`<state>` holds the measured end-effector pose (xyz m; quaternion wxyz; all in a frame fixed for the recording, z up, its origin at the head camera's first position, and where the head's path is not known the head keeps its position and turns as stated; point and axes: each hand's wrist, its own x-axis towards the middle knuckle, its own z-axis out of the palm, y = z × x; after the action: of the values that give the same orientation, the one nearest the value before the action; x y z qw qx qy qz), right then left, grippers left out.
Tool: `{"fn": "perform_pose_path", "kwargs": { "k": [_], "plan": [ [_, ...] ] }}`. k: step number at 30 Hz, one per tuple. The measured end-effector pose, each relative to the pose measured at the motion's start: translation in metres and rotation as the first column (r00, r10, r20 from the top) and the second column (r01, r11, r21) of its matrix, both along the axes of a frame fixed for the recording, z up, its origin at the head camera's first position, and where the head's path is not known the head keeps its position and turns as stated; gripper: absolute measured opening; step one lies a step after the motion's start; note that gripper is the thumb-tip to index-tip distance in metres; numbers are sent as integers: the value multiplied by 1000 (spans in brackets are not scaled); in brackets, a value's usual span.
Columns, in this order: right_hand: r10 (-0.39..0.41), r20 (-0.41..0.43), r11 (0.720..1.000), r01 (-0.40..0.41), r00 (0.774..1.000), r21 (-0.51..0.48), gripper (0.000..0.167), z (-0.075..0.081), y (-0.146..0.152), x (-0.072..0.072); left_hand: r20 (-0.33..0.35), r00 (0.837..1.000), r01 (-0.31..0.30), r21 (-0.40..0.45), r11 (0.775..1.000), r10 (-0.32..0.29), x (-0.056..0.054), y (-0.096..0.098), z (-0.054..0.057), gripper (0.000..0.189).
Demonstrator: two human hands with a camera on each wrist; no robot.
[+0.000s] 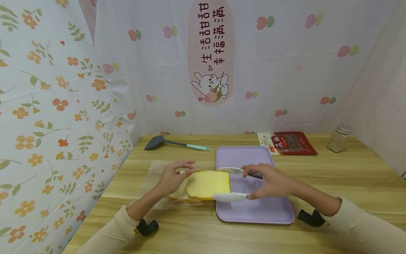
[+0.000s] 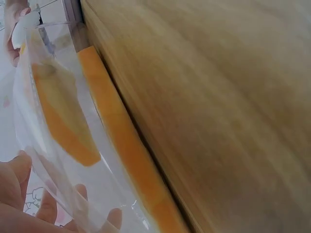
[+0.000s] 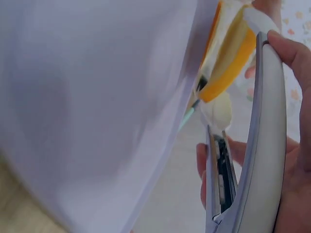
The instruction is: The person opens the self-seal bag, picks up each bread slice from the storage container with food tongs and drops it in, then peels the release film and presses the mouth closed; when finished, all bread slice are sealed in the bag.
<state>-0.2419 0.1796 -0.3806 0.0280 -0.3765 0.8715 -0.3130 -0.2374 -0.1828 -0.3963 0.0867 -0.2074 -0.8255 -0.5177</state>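
My right hand (image 1: pixel 275 181) grips a pair of tongs with white tips (image 1: pixel 231 197), spread to either side of a yellow bread slice (image 1: pixel 209 185). In the right wrist view, the slice (image 3: pixel 232 65) is tilted between the tips. A clear plastic bag (image 1: pixel 149 185) lies left of the lavender tray (image 1: pixel 253 213). My left hand (image 1: pixel 172 178) holds the bag's film between thumb and fingers, lifting its upper side. Through the film in the left wrist view, the tilted slice (image 2: pixel 65 116) shows above another orange-crusted slice (image 2: pixel 121 131) lying on the table.
A dark spatula with a mint handle (image 1: pixel 177 143) lies at the back left. Behind the tray is a red spice packet (image 1: pixel 293 143), and a lidded glass jar (image 1: pixel 339 139) stands at the back right. Patterned curtains hang along the left and back.
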Motion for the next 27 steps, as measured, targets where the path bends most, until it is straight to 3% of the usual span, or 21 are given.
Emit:
{"fn": "perform_pose_path", "kwargs": {
  "k": [11,27],
  "plan": [
    [-15,-6,999,15,1000,-35,54,-4,-23,3,-5,1000,-22,-3,1000,22,1,0,0,19],
    [-73,-30,996,74,997,40,55,-1,-42,10,17,999,-36,11,999,36,1,3,0,15]
  ]
}}
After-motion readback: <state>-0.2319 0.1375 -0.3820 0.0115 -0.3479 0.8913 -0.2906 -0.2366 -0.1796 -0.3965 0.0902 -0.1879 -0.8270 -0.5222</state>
